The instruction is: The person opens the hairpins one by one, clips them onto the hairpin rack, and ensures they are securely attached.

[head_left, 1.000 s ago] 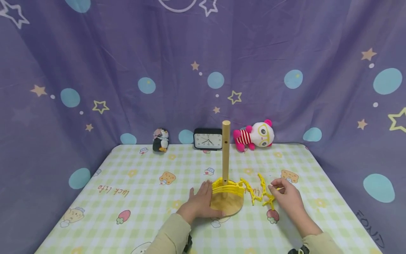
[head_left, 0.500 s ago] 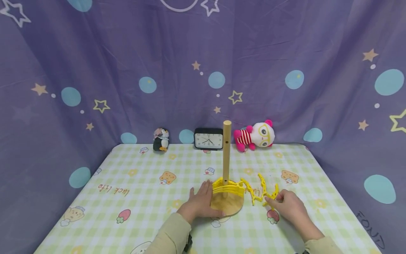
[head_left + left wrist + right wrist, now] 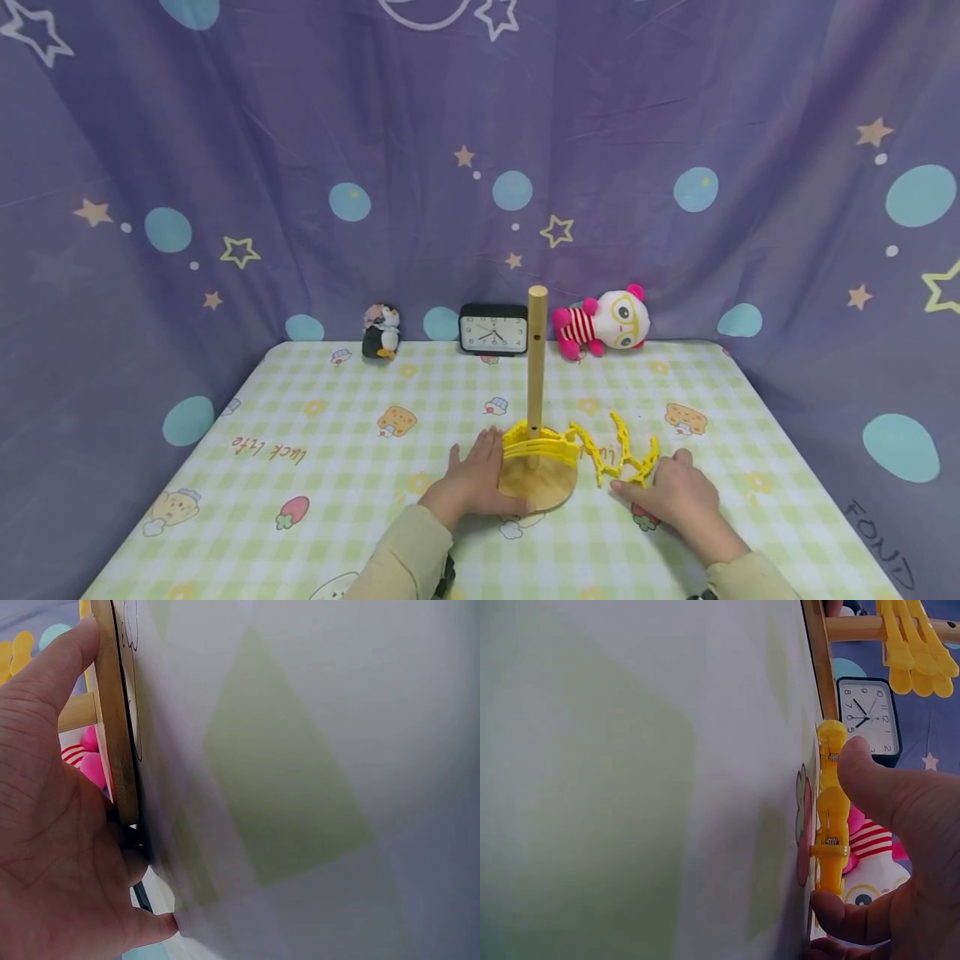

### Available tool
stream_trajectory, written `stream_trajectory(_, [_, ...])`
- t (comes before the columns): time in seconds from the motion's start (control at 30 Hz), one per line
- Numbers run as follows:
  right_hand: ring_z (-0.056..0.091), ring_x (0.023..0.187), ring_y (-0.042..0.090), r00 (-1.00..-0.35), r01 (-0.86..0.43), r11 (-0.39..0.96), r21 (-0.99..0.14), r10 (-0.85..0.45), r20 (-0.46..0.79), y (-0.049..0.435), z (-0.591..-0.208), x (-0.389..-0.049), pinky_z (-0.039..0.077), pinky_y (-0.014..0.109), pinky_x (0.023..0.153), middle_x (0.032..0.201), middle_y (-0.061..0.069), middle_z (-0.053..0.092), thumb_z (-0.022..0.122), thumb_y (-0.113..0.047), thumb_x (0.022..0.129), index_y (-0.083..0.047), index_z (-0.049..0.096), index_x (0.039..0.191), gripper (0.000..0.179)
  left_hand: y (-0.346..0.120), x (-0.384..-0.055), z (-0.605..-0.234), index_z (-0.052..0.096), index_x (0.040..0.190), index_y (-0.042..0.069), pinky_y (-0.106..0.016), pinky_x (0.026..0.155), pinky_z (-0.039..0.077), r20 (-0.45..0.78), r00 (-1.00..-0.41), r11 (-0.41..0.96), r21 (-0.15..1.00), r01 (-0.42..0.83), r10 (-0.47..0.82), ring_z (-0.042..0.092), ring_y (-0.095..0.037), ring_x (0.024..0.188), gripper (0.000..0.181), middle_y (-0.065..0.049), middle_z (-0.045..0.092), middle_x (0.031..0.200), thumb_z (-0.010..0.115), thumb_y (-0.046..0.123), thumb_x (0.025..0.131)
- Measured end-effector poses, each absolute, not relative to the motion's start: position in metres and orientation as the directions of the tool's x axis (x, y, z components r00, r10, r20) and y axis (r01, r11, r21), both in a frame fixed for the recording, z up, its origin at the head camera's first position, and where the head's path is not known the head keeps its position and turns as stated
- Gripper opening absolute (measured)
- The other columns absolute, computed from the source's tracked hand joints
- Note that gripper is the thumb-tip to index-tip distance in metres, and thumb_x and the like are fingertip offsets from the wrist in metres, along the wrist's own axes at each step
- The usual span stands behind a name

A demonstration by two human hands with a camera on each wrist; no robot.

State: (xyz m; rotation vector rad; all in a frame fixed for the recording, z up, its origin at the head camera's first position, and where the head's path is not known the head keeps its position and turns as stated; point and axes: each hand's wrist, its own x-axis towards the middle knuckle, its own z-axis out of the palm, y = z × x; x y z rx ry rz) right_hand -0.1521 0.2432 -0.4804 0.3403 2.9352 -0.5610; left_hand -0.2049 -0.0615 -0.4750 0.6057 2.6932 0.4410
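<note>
Bracing the round wooden base (image 3: 536, 490), left hand (image 3: 468, 485) low centre of the head view. Its thumb lies along the near rim, fingers round the left side; grip looks firm enough to steady, though the far fingertips are hidden. Upright wooden post (image 3: 536, 367) rises from the base; yellow plastic arms (image 3: 542, 450) bunch about its foot.

Yellow spring clips (image 3: 832, 806) lie on the checked tablecloth (image 3: 360, 467), lower right of centre in the head view, between the base and the right hand (image 3: 681, 496). Right thumb and forefinger stand wide apart, clips in the gap. Right wrist view: thumb tip at the upper end, forefinger at the lower; cannot tell whether either presses.

Step in hand, by my reading: handling the clips beside the steadied stand. The next move seems to call for drawing thumb and forefinger together on one clip, left hand keeping the base put. Possible snag: neighbouring clips catching.
</note>
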Motion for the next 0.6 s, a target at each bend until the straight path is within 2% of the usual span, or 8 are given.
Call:
stream_trajectory(0.17, [0.046,0.056,0.023,-0.970,0.226,0.921,-0.317,0.185,-0.155,0.241,-0.481,-0.155,0.037,0.034,0.048,0.083,0.014,0.041,0.067,-0.072,0.073,-0.009,0.056,0.058,0.066,-0.062,-0.205,-0.476,0.015,0.155,0.001,-0.064,0.112,0.006,-0.262,-0.851,0.863,0.364,0.350,0.456,0.008,-0.028,0.149,0.120,-0.014,0.009,0.162,0.066,0.073,0.073])
stream_trajectory(0.37, [0.050,0.062,0.023,-0.970,0.226,0.929,-0.293,0.186,-0.157,0.245,-0.480,-0.157,0.042,0.038,0.053,0.084,0.014,0.042,0.071,-0.055,0.079,0.001,0.062,0.087,0.058,-0.062,-0.206,-0.476,0.015,0.155,0.001,-0.064,0.112,0.006,-0.262,-0.849,0.860,0.371,0.350,0.458,0.008,-0.028,0.149,0.120,-0.015,0.009,0.162,0.066,0.072,0.074])
stream_trajectory(0.6, [0.053,0.069,0.026,-0.971,0.235,0.897,-0.374,0.201,-0.129,0.256,-0.474,-0.157,0.043,0.042,0.059,0.083,0.013,0.053,0.067,-0.038,0.083,0.002,0.053,0.097,0.044,-0.061,-0.206,-0.477,0.015,0.155,0.001,-0.064,0.112,0.006,-0.262,-0.849,0.862,0.364,0.353,0.459,0.008,-0.028,0.149,0.119,-0.015,0.009,0.162,0.065,0.072,0.074])
